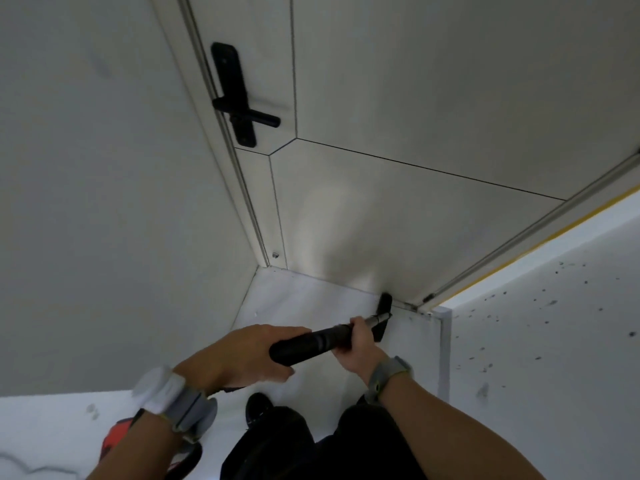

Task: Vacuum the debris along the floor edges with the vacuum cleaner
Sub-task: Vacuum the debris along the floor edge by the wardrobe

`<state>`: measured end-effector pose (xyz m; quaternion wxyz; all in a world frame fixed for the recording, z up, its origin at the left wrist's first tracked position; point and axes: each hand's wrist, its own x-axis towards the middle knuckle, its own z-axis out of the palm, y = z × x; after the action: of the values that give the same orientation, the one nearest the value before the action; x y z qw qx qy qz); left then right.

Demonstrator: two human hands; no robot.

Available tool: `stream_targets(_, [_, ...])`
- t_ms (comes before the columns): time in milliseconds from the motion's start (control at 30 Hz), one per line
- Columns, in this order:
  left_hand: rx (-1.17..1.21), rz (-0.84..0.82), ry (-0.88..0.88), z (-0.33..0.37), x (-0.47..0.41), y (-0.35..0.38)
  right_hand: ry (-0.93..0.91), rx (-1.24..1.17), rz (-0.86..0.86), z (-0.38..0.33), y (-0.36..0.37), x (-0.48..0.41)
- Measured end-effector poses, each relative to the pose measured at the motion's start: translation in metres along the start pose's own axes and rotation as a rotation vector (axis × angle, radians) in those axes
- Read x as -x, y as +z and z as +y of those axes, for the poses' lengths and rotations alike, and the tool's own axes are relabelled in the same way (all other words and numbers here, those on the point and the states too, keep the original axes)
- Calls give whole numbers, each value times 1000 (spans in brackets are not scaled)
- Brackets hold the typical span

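A person's two hands work a vacuum cleaner (311, 344) into a doorway corner, seen from above. The left hand (242, 355), at lower centre of the frame, has its fingers wrapped round the thick black end of the wand. The right hand (360, 341), just to the right of it, has its fingers curled round the thinner, metallic stretch of the tube. The black nozzle (383, 306) sits right of centre, on the pale floor (304, 306) and against the foot of a closed, light-coloured door (381, 220), close to the corner where the door frame meets the right-hand wall (536, 341). That wall is peppered with dark specks. A black lever handle on a long plate (242, 112) is mounted at the door's left edge, in the upper left of the frame. A plain grey wall (104, 202) closes in the left side, leaving a narrow strip of floor. Both wrists wear grey bands; the left one (166, 393) carries a white block. A dark shoe (258, 407) and dark trousers show at bottom centre. A red and black object (117, 434) lies at lower left, partly hidden by the left forearm; what it is cannot be told.
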<state>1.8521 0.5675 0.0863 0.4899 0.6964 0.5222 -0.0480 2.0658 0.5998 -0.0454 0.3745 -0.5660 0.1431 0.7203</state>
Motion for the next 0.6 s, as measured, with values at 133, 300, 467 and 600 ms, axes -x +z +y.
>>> stream_targets(133, [-18, 40, -19, -27, 15, -5, 45, 78, -5, 18, 26, -12])
stream_targets(300, [3, -13, -11, -34, -6, 9, 19, 66, 52, 14, 11, -20])
stream_targets(467, [-13, -107, 98, -3, -43, 36, -54, 30, 167, -15, -43, -16])
stream_targets(600, [-37, -181, 141, 34, -84, 57, -83, -20, 232, -52, -91, -7])
